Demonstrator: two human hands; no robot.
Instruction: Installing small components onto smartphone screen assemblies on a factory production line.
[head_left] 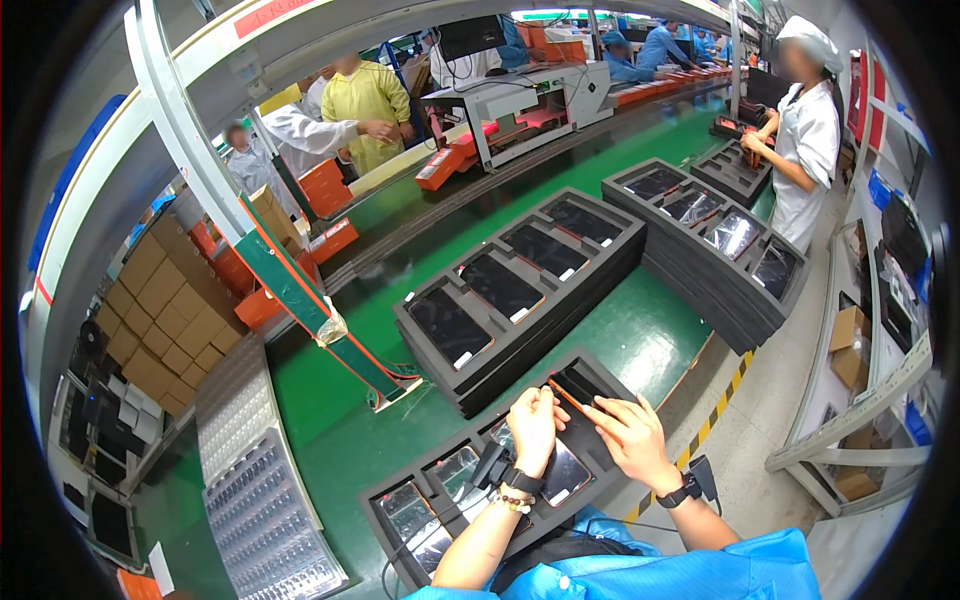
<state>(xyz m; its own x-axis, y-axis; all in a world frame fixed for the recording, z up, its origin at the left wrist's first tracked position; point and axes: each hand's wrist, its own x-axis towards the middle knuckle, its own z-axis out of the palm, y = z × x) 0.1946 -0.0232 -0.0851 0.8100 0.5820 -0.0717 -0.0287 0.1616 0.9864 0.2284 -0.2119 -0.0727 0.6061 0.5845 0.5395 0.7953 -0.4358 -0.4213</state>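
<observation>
Well left of the left hand (533,425) lies a clear moulded tray (270,510). That hand's curled fingers meet an orange-edged phone (566,394), grip unclear; probably light, stiff, slick, breakable, best held by its edges. Foam tray (583,438) walls crowd it. The right hand (630,437), half open, reaches its other side, hold hidden; beyond, stacked trays (720,285).

A slim, dark device (580,390) shows an orange edge. It is tilted at the foam tray's (584,436) right end.

You had two hands (533,430) (633,440), two black wristbands (680,491), four phones (502,283) in the middle tray (540,345), four in the right-hand tray (690,280).
</observation>
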